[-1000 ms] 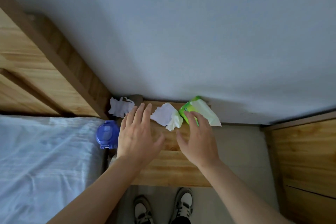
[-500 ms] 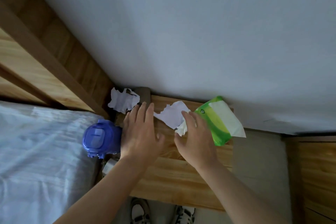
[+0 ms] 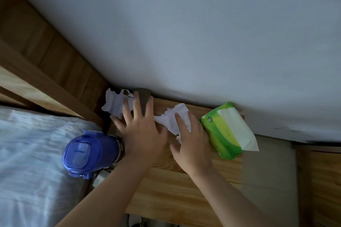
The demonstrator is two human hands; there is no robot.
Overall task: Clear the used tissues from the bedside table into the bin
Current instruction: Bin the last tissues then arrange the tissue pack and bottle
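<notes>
The left hand lies spread flat, fingers wide, its fingertips on one crumpled white tissue at the wooden counter's back left corner. The right hand, fingers loosely open, presses on the second torn tissue mid-counter without gripping it. One glossy green tissue pack lies just right; one blue plastic bottle stands left.

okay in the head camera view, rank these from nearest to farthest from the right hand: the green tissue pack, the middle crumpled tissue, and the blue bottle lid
From the right hand:
1. Middle crumpled tissue, under its fingers.
2. Green tissue pack, just beside it, on the table's right edge.
3. Blue bottle lid, far left, beyond the left hand.
</notes>
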